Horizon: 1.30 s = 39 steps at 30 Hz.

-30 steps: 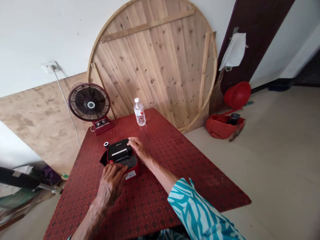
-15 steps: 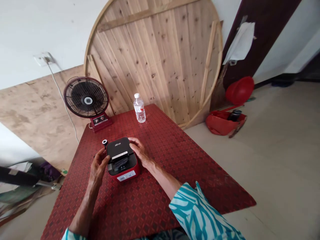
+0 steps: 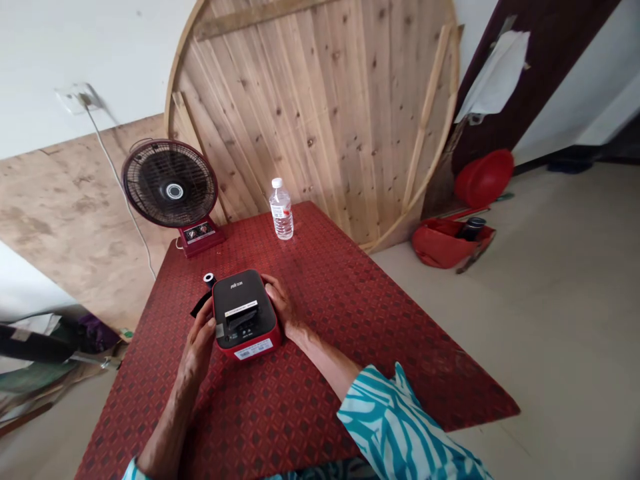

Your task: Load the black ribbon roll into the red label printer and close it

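Note:
On the table sits a boxy label printer with a black top and red sides; its lid lies flat and a white sticker crosses it beside a dark slot. My left hand grips the printer's left side, thumb near the top edge. Around the right side is my right hand, its fingers partly hidden behind the casing. Just behind the printer's far left corner stands a small black roll with a white core. A dark strip lies by my left fingers.
The red patterned table carries a fan at the back left and a plastic water bottle at the back. A round wooden board leans behind. Red basins and a red bag are on the floor at right.
The printer's lid, slightly raised before, is now down flush with the body. My right hand has slid from the lid's edge down along the side. The view has shifted a little.

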Each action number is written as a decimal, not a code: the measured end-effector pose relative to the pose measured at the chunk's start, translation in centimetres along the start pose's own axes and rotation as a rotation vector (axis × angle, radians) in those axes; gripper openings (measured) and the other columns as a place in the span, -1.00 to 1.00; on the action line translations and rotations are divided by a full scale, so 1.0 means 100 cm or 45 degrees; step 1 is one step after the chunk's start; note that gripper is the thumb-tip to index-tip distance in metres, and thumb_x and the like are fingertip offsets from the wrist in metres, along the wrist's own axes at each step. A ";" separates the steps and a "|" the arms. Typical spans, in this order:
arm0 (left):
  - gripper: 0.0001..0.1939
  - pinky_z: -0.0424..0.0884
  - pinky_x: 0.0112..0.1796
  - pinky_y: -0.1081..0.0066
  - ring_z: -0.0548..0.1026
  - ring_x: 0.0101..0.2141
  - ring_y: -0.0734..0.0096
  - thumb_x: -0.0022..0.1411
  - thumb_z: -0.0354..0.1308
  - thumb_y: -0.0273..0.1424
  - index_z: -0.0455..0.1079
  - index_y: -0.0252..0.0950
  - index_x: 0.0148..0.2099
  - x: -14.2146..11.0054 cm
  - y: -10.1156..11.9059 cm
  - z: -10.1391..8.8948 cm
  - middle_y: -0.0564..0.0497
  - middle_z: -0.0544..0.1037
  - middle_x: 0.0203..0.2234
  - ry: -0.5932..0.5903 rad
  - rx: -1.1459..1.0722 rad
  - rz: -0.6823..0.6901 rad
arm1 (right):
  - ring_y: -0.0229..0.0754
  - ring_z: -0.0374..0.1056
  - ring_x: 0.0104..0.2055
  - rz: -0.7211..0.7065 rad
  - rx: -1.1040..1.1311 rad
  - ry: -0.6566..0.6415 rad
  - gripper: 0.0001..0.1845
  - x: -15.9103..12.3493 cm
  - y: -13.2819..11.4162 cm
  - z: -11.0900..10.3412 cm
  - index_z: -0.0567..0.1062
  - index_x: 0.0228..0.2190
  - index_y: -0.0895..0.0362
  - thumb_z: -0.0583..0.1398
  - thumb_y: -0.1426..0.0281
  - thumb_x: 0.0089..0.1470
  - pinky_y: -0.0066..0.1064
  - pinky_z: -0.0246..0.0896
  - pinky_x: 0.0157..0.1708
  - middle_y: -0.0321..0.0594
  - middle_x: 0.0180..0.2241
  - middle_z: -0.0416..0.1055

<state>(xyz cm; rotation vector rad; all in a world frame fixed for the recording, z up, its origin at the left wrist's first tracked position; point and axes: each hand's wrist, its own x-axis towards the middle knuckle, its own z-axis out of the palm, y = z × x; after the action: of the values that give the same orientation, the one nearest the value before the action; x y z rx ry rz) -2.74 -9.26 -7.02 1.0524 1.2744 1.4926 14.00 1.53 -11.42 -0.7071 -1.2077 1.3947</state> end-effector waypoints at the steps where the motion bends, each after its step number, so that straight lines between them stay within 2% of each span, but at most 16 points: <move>1: -0.31 0.34 0.01 0.24 0.31 0.14 0.05 0.13 0.21 -0.16 0.16 -0.18 0.27 -0.002 -0.001 -0.001 -0.09 0.38 0.15 -0.056 -0.011 0.000 | -0.10 0.25 0.12 -0.001 -0.010 -0.005 -0.59 -0.001 0.003 -0.001 0.43 -0.02 -0.03 0.06 0.14 0.15 -0.16 0.08 0.16 -0.25 0.04 0.40; 3: -0.25 0.31 0.04 0.24 0.26 0.18 0.03 0.10 0.23 -0.18 0.11 -0.17 0.31 -0.004 -0.001 -0.003 -0.09 0.32 0.19 -0.108 -0.006 -0.003 | -0.12 0.21 0.15 -0.012 -0.051 -0.002 -0.57 -0.003 0.007 -0.002 0.42 0.00 -0.03 0.02 0.11 0.17 -0.16 0.02 0.19 -0.24 0.05 0.38; 7: -0.21 0.28 0.07 0.23 0.21 0.21 0.03 0.08 0.24 -0.17 0.09 -0.18 0.32 -0.003 0.000 -0.003 -0.10 0.26 0.23 -0.101 -0.030 -0.017 | -0.12 0.19 0.16 -0.044 -0.107 0.026 -0.53 -0.005 0.006 -0.001 0.42 0.00 -0.02 -0.02 0.07 0.18 -0.15 -0.04 0.22 -0.23 0.05 0.37; 18: -0.30 0.27 0.07 0.20 0.28 0.16 0.03 0.09 0.22 -0.29 0.17 -0.15 0.28 0.002 0.006 -0.001 -0.08 0.34 0.18 -0.165 -0.123 -0.043 | -0.08 0.20 0.15 -0.067 -0.162 0.076 -0.51 -0.006 0.000 0.000 0.41 -0.01 0.01 -0.03 0.06 0.17 -0.12 -0.05 0.23 -0.20 0.05 0.36; 31: -0.26 0.38 -0.05 0.27 0.40 0.05 0.07 -0.04 0.25 -0.36 0.22 -0.14 0.23 0.007 0.001 0.001 -0.04 0.44 0.09 -0.054 -0.172 -0.074 | -0.12 0.20 0.14 -0.083 -0.144 0.082 -0.53 -0.006 0.004 0.000 0.42 -0.01 0.00 -0.04 0.08 0.19 -0.17 -0.04 0.22 -0.21 0.05 0.36; 39: -0.29 0.43 -0.16 0.30 0.47 -0.05 0.07 -0.06 0.24 -0.32 0.27 -0.20 0.20 0.006 -0.003 0.002 -0.07 0.49 0.02 -0.008 -0.143 -0.137 | -0.11 0.18 0.16 -0.101 -0.174 0.085 -0.52 -0.005 0.009 0.000 0.40 0.03 0.01 -0.03 0.09 0.19 -0.21 -0.01 0.20 -0.18 0.05 0.35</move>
<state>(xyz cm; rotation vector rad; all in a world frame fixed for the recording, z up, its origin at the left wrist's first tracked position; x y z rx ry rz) -2.64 -8.61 -7.24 0.9010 1.2095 1.4603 13.82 1.15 -12.34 -0.7858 -1.2734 1.2228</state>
